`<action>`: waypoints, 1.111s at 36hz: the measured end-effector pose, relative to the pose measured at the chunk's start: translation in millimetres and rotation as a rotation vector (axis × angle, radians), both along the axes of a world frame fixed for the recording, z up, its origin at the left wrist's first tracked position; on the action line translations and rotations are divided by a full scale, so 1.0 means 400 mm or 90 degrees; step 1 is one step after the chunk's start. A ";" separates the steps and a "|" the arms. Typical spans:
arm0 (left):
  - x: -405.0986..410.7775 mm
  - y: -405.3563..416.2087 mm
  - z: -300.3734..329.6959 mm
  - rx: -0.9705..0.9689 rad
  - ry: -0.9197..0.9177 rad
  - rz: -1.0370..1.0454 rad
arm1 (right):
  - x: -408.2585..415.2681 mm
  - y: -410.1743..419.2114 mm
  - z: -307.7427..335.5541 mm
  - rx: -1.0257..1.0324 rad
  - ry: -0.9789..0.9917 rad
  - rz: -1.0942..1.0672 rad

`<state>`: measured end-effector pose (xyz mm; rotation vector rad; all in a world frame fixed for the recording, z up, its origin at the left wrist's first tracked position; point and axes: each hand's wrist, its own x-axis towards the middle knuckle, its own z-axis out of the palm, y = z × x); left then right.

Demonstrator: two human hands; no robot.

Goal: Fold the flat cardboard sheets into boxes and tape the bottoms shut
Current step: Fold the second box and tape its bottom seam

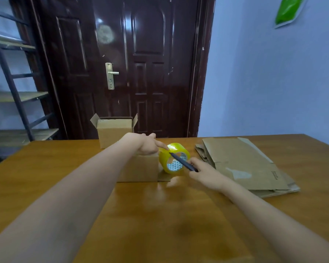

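A small cardboard box [140,168] lies on the wooden table [65,177] in front of me. My left hand [147,144] rests on its top right edge, the index finger stretched out onto a yellow tape roll [174,158] standing on edge beside the box. My right hand [203,172] grips a dark blue pen-like cutter [182,161], its tip laid against the tape near my left fingertip. A second folded box [115,132] stands upright behind, top flaps open.
A stack of flat cardboard sheets [241,164] lies on the table to the right. A dark door [125,63] stands behind the table, metal shelving [13,92] at the left, a blue wall at the right.
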<state>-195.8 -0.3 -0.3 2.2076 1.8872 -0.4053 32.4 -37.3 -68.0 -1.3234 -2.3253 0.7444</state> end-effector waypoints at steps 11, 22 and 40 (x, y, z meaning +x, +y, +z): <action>0.003 -0.006 0.005 -0.020 -0.012 -0.002 | -0.019 -0.003 -0.004 0.094 -0.037 -0.024; -0.002 0.006 -0.002 -0.016 -0.028 0.014 | -0.076 0.012 0.008 0.120 -0.050 -0.100; -0.013 0.013 -0.021 0.015 -0.065 0.050 | -0.117 0.033 0.075 0.101 -0.228 -0.052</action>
